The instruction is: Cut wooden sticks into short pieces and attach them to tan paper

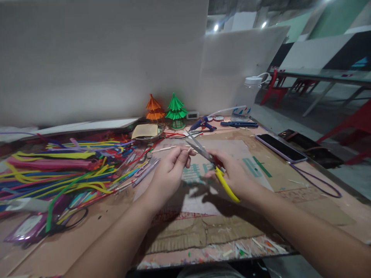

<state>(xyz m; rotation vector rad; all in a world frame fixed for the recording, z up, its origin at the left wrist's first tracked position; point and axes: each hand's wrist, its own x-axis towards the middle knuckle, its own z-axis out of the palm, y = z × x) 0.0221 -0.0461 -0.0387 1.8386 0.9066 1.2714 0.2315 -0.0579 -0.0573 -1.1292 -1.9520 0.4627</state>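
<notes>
My left hand [171, 170] pinches a thin wooden stick [164, 149], which pokes out to the left of the fingers. A short pale end also shows by the scissor blades. Scissors [225, 186] with yellow handles are gripped in my right hand [232, 172], their blades spread apart and pointing up and left, close to the left fingertips. Whether the blades touch the stick, I cannot tell. Beneath both hands lies a white sheet [243, 148] with green strips on it, on top of brown cardboard [185, 233].
Colourful strips [58, 164] are heaped at the left. Behind stand an orange paper tree [155, 108] and a green one [175, 110], beside a blue glue gun [201, 123] and a cutter knife [239, 124]. A phone [281, 148] and a clear bottle [249, 94] are at right.
</notes>
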